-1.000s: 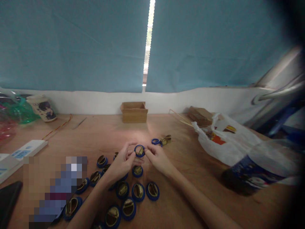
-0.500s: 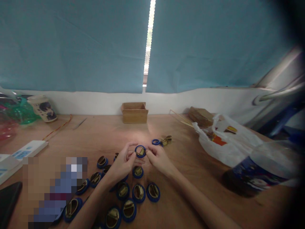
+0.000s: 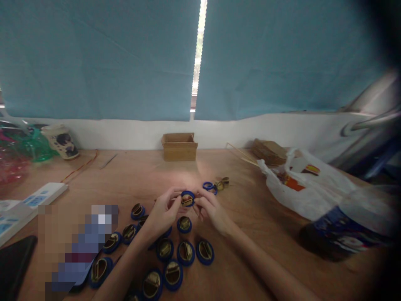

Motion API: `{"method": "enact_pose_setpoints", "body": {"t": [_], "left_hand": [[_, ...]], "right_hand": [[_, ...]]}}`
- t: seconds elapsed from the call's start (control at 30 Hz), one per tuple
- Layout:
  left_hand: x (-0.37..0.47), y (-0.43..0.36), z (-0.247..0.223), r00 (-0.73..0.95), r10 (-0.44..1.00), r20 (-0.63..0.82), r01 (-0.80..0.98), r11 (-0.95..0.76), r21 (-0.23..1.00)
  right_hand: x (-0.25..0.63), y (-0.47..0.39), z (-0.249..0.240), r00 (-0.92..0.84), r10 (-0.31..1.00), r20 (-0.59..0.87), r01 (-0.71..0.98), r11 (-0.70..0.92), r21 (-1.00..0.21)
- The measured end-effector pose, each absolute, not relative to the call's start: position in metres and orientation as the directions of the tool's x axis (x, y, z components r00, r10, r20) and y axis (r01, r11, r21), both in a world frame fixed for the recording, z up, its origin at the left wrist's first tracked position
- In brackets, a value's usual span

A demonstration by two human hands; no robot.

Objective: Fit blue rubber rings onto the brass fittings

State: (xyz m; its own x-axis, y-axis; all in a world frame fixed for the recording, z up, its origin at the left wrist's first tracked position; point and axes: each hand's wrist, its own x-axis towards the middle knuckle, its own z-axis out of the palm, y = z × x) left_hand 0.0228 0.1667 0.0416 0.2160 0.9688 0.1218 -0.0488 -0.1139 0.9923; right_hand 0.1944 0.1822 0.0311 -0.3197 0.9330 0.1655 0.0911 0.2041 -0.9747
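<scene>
Between my two hands is a round pin-back badge [image 3: 188, 199] with a blue rim, its metal back and pin facing me. My left hand [image 3: 166, 211] pinches its left edge between thumb and fingers. On the opposite edge, the fingertips of my right hand [image 3: 211, 207] are closed. Several similar badges lie pin side up below and left of my hands, among them one badge [image 3: 184, 224] just beneath and another badge [image 3: 205, 251] at the right. My left forearm covers some of them. Beyond my right hand lie loose blue rings [image 3: 209, 187] and small brass-coloured metal parts [image 3: 222, 184].
An open cardboard box [image 3: 179, 151] stands by the wall. To the right are a white plastic bag [image 3: 300, 196] and a large bottle [image 3: 341, 232] of dark liquid lying tilted. Leftward are a paper cup [image 3: 62, 142], a power strip [image 3: 46, 196] and a dark flat device [image 3: 19, 267].
The badge has tilted in my fingers, and my right hand's fingers have shifted at its edge. The whole view has moved slightly, so things appear a little further right.
</scene>
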Motion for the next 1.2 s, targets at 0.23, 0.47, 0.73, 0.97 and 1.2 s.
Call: {"method": "enact_pose_setpoints", "body": {"t": [0.23, 0.47, 0.73, 0.97, 1.2], "left_hand": [[0.023, 0.17, 0.04, 0.163, 0.979, 0.124, -0.05, -0.117, 0.992], [0.021, 0.173, 0.038, 0.163, 0.982, 0.096, -0.056, -0.088, 0.995], [0.025, 0.172, 0.038, 0.188, 0.981, 0.036, -0.09, -0.02, 0.996], [0.022, 0.174, 0.039, 0.19, 0.981, 0.044, -0.088, -0.028, 0.996], [0.02, 0.173, 0.037, 0.215, 0.975, 0.055, -0.084, -0.038, 0.996]], "right_hand": [[0.189, 0.183, 0.03, -0.292, 0.943, 0.158, 0.017, 0.171, -0.985], [0.188, 0.186, 0.031, -0.401, 0.916, 0.024, -0.123, -0.028, -0.992], [0.187, 0.191, 0.024, -0.417, 0.909, -0.016, -0.239, -0.126, -0.963], [0.187, 0.189, 0.025, -0.465, 0.885, -0.035, -0.234, -0.161, -0.959], [0.189, 0.192, 0.021, -0.49, 0.871, -0.044, -0.207, -0.165, -0.964]]}}
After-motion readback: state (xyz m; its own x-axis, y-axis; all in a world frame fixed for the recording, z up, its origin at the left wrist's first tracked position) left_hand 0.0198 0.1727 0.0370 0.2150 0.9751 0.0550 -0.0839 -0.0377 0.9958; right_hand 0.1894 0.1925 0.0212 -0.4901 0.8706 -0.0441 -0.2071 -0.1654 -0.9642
